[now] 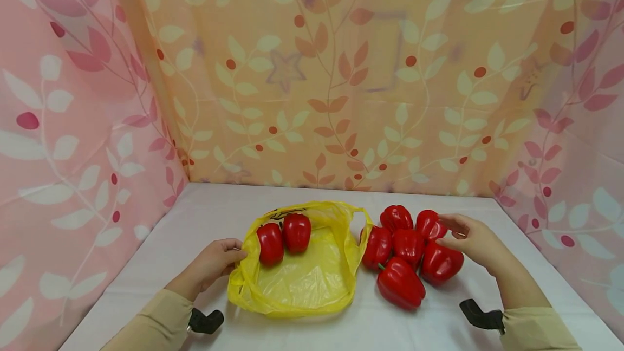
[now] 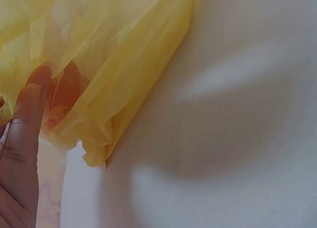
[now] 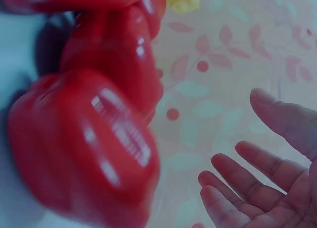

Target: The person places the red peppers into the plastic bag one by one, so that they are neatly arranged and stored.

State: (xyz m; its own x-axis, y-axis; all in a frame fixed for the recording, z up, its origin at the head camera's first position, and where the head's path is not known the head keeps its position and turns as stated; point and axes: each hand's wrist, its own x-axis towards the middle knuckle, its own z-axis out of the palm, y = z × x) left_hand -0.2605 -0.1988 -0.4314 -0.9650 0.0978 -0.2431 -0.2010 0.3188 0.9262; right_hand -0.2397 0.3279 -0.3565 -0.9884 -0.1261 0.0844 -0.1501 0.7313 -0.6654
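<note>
A yellow plastic bag point(image 1: 302, 278) lies open on the white table point(image 1: 195, 215), with two red bell peppers point(image 1: 283, 238) inside near its far left rim. My left hand point(image 1: 238, 253) pinches the bag's left edge; in the left wrist view a finger point(image 2: 25, 129) lies against the yellow plastic point(image 2: 109, 54). Several more red peppers point(image 1: 407, 251) are piled just right of the bag. My right hand point(image 1: 446, 232) hovers at the pile's right side with its fingers spread, next to the back right pepper point(image 1: 430, 224). In the right wrist view the palm point(image 3: 257, 183) is empty beside a blurred pepper point(image 3: 84, 148).
Leaf-patterned curtains point(image 1: 341, 80) wall the table in at the left, back and right. Black camera mounts point(image 1: 207, 321) sit on both wrists. Bare tabletop lies in front of the bag and behind the peppers.
</note>
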